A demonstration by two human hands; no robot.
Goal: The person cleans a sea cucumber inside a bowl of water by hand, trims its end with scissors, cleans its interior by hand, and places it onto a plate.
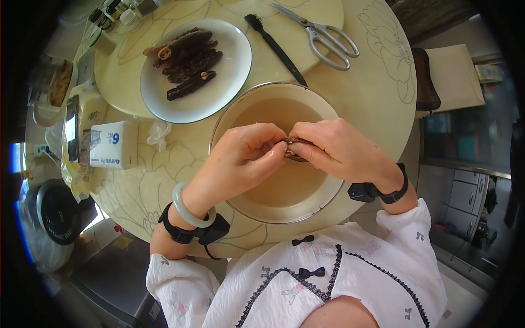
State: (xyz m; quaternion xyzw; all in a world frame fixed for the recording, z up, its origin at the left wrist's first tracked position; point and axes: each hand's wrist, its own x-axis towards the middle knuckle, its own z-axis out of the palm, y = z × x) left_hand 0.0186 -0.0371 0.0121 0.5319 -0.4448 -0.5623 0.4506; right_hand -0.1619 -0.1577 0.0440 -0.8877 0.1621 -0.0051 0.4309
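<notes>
My left hand (255,154) and my right hand (328,147) meet above a white basin (235,201) of cloudy brownish water. Between them they pinch a dark brown sea cucumber (298,141), mostly covered by my fingers. Both thumbs press at its near end, where a paler bit shows. Up to the left, several more dark, bumpy sea cucumbers (191,65) lie piled on a white plate (229,93). Behind the basin rests a black brush (279,52), its handle end close to the rim. Silver-handled scissors (322,41) lie partly spread to the brush's right.
A tissue pack (114,145) and a crumpled clear plastic piece (159,134) sit left on the patterned table (153,188). Small jars (115,19) stand at the far left. A chair (451,76) is beyond the table's right edge.
</notes>
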